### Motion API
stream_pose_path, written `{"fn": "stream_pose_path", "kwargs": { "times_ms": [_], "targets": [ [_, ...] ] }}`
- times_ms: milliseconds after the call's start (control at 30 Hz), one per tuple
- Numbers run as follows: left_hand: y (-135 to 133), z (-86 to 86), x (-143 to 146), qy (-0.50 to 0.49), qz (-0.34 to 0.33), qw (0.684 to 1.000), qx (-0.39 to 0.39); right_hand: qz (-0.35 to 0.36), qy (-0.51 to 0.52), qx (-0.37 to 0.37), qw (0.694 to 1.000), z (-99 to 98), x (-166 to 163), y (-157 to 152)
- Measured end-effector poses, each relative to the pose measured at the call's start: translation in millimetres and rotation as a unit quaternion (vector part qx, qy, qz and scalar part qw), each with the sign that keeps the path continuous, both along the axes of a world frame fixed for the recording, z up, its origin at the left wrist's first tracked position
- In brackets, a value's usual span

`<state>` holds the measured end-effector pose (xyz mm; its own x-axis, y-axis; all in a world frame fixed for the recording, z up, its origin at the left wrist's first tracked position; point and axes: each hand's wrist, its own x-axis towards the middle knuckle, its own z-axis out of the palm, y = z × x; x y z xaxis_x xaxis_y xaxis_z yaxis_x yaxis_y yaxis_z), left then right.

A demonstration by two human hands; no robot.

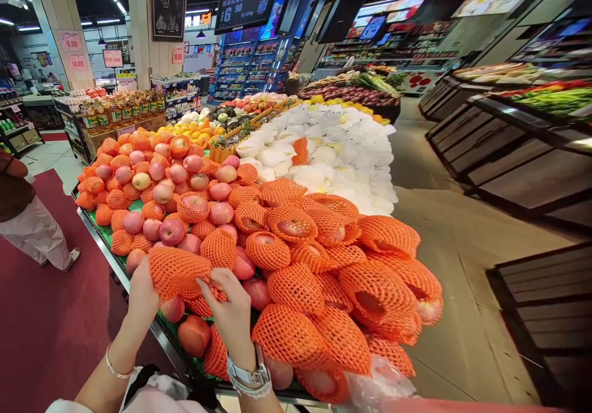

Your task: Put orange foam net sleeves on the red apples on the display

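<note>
Both my hands hold one orange foam net sleeve (178,270) just above the near corner of the apple display. My left hand (142,296) grips its left end and my right hand (230,311) pinches its right end. Whether an apple sits inside the sleeve I cannot tell. Under my hands lie pink-red apples (194,334), some bare and some in orange net sleeves (296,286). A bracelet circles my left wrist and a watch my right.
The display stand (99,240) has a metal front edge. Behind the apples lie white-netted fruit (333,148) and more produce. A person in white trousers (32,228) stands at the left on a red mat. Dark wooden bins (509,154) line the aisle at right.
</note>
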<state>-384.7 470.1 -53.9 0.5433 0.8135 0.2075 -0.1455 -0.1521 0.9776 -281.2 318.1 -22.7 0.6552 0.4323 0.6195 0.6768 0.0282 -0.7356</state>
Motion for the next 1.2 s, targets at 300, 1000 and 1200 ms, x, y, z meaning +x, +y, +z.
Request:
{"fn": "stream_pose_path", "kwargs": {
  "times_ms": [300,1000,1200],
  "targets": [
    [-12,0.8,-6,-0.037,0.090,0.995,0.020,0.069,0.160,-0.037,0.984,-15.6,-2,8],
    [23,-60.1,-24,0.097,-0.267,0.959,-0.012,0.205,0.213,-0.052,0.954,-21.0,11,-18],
    [12,-52.3,-1,0.125,-0.365,0.920,0.075,0.158,0.437,-0.034,0.885,-29.3,11,-25]
  ]
}}
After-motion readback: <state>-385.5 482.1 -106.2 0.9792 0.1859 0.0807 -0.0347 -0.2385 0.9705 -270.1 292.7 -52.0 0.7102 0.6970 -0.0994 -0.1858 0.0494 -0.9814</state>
